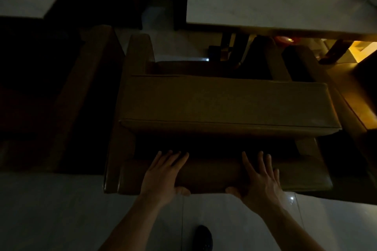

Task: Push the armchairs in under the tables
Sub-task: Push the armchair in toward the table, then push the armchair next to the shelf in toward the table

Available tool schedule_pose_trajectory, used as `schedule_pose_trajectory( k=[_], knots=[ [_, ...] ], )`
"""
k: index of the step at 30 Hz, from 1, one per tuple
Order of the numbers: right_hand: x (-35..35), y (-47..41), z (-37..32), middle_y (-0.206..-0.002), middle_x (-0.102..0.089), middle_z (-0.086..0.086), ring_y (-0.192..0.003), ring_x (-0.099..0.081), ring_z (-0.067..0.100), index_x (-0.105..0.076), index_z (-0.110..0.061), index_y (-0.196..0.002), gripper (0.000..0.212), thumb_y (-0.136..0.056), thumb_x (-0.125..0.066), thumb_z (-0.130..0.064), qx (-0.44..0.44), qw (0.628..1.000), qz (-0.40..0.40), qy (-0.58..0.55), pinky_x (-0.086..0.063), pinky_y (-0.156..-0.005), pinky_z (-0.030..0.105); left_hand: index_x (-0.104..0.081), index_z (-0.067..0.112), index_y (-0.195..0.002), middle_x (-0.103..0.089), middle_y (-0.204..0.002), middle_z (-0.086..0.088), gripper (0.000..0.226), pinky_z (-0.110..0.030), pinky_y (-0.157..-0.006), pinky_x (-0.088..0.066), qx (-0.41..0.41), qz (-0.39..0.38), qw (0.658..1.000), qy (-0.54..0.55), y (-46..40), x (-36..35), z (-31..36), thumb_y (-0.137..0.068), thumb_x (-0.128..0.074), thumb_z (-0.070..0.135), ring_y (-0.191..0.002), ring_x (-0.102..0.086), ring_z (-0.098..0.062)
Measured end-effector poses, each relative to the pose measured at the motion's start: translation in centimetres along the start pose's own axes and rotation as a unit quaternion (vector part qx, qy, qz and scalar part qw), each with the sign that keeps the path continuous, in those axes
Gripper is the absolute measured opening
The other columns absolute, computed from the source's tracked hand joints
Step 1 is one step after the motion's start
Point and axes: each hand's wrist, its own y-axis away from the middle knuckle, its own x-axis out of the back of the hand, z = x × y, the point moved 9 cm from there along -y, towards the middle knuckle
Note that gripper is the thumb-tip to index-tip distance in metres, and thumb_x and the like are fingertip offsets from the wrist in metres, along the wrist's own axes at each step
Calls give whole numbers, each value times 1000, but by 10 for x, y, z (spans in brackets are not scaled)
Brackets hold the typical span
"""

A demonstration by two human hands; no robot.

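While dim light covers the room, both hands meet one armchair.
Left hand [163, 173]: fingers spread flat on the backrest top, thumb under its near edge.
Right hand [261, 177]: likewise.
Armchair [224, 104]: centre, facing the far-right table [275, 2], seat not yet under it.

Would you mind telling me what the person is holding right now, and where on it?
Both hands, left and right, lie on the armchair's top back edge, fingers straight over it and thumbs underneath.
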Motion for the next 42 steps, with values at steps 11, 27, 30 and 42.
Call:
schedule_pose_trajectory(
  k=[11,27,30,42],
  knots=[
    [11,-7,-10,-165,23,14,-150,23,37,22,-38,-155,121,-68,-38,-97,-9,1000,-5,23,-5,-124,57,5,38,-155,-3,-165,8,112,-43,-121,8,47,16,998,-28,-7,10,2,-74,-65,70,-151,8,-19],
    [12,17,-17,-165,19,18,-152,13,41,15,-29,-158,110,-81,-37,-87,5,1000,-29,6,-15,-123,56,-6,36,-156,2,-165,8,82,-35,-121,-1,125,33,991,-12,54,22,5,-93,-59,39,-151,4,-18],
    [12,30,-23,-167,10,15,-154,7,39,4,-30,-159,103,-84,-39,-84,12,999,-43,-3,-15,-124,53,-8,35,-155,-5,-165,5,81,-36,-121,-9,136,13,991,-9,68,25,1,-93,-59,41,-151,-4,-20],
    [67,119,-64,-169,-4,7,-155,-1,30,-7,-33,-160,97,-85,-49,-77,-2,999,12,-48,-12,-125,49,-11,37,-155,-16,-163,5,82,-40,-118,-23,117,46,991,33,146,116,-2,-89,-53,63,-146,-19,-22]
  ],
)
